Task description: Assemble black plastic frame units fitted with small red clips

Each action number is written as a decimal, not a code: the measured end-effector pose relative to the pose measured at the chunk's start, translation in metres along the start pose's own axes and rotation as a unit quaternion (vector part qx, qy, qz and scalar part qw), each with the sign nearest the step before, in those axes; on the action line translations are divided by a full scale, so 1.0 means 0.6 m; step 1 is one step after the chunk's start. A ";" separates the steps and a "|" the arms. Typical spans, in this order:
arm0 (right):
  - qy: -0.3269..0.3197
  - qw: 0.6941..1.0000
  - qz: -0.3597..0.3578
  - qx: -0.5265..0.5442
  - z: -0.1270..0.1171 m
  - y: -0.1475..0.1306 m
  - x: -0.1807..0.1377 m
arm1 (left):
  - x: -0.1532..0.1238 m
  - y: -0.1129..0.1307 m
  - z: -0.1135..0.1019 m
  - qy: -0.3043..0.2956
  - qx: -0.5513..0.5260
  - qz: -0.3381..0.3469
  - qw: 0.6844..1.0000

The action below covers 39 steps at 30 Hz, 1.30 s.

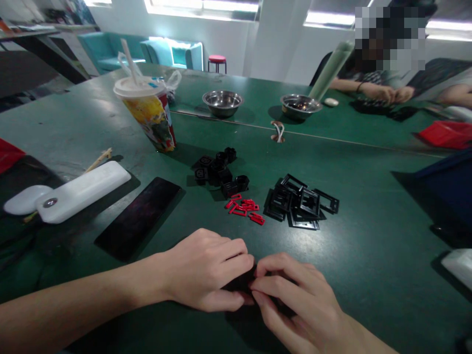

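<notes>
Close to the table's near edge, my left hand (pixel 210 270) is closed around a dark piece (pixel 241 282), mostly hidden by the fingers. My right hand (pixel 298 295) meets it from the right, its fingertips pinched together at the piece's end; what they grip is hidden. Just beyond the hands lies a loose pile of small red plastic clips (pixel 245 206). Black rectangular frames (pixel 298 201) are heaped to the right of the clips. Behind the clips sit several black plastic socket housings (pixel 221 169).
A phone (pixel 140 216) and a white oblong device (pixel 84 191) lie left. Farther back stand a drink cup (pixel 149 110) with a straw and two metal bowls, one at centre (pixel 223 103), one right (pixel 300 106). Another person's hands (pixel 389 92) work across the green table (pixel 368 167).
</notes>
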State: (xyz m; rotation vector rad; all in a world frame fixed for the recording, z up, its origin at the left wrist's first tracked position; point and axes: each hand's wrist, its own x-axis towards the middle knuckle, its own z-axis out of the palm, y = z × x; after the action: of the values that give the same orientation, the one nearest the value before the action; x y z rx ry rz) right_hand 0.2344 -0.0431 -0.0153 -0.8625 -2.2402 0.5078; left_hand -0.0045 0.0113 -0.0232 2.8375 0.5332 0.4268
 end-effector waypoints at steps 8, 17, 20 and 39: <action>0.011 1.000 0.016 0.023 -0.001 0.003 0.003 | -0.001 0.000 0.000 0.017 -0.018 -0.008 1.000; -0.015 0.996 0.076 0.052 -0.010 0.002 0.004 | -0.001 -0.003 0.005 0.022 -0.043 -0.020 0.999; -0.029 0.994 0.089 0.052 -0.009 0.004 0.000 | 0.000 0.001 0.006 0.026 -0.055 -0.036 0.997; -0.060 0.990 0.118 0.054 0.010 0.014 -0.003 | -0.003 -0.002 0.006 0.004 -0.039 -0.045 0.998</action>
State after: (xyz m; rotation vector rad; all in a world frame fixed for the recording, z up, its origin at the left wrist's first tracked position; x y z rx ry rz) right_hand 0.2350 -0.0394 -0.0250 -1.0726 -2.2055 0.8020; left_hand -0.0056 0.0113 -0.0274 2.7271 0.6285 0.4336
